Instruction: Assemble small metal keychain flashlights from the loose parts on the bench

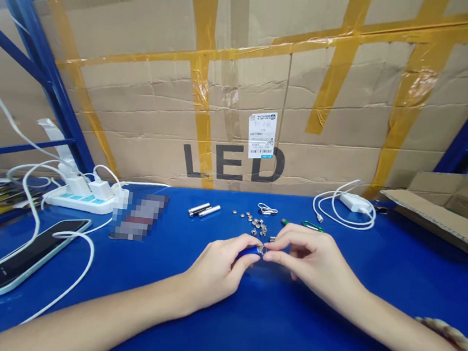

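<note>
In the head view, my left hand [217, 272] is closed around a short blue tube [247, 251] with a shiny metal end. My right hand [317, 258] meets it from the right, thumb and index finger pinched at a small metal ring-like piece [263, 251] at the tube's end. Whether that piece is separate from the tube, I cannot tell. Just beyond the fingertips lie several small round metal parts [257, 224]. Behind the right hand, a green carabiner [312, 226] and a small green item [284, 222] rest on the blue table [216, 331].
Silver and black cylinders [203, 210] and a looped cord [267, 209] lie farther back. Left are a phone [21, 258], cables and a power strip [83, 200]. A white charger [357, 203] and an open carton [440, 221] sit right. A large cardboard sheet [152, 110] stands behind.
</note>
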Action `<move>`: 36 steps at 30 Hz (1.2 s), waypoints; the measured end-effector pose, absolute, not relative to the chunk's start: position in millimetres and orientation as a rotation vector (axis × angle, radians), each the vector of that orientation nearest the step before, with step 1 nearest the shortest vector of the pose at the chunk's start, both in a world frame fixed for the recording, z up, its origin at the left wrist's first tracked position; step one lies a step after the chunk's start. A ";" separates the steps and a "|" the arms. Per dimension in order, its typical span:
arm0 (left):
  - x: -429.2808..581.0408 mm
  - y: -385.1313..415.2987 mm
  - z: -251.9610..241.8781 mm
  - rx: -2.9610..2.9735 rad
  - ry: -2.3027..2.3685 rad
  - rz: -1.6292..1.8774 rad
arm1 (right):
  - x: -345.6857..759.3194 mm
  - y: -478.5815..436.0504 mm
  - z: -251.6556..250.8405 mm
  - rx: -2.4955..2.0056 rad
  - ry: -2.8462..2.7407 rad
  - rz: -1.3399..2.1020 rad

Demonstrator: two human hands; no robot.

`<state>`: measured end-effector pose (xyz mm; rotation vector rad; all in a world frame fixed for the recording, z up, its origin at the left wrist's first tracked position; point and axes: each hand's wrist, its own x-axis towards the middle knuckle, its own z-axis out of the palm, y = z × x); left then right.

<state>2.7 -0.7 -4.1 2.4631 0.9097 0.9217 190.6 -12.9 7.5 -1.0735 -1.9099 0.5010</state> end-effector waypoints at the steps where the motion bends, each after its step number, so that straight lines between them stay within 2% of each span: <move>1: 2.5 -0.7 -4.0 2.468 0.908 0.922 | 190.5 -13.0 7.6 -1.073 -1.907 0.512; 36: 2.1 -0.3 -4.4 2.541 0.923 0.878 | 189.6 -14.8 9.1 -1.082 -1.872 0.591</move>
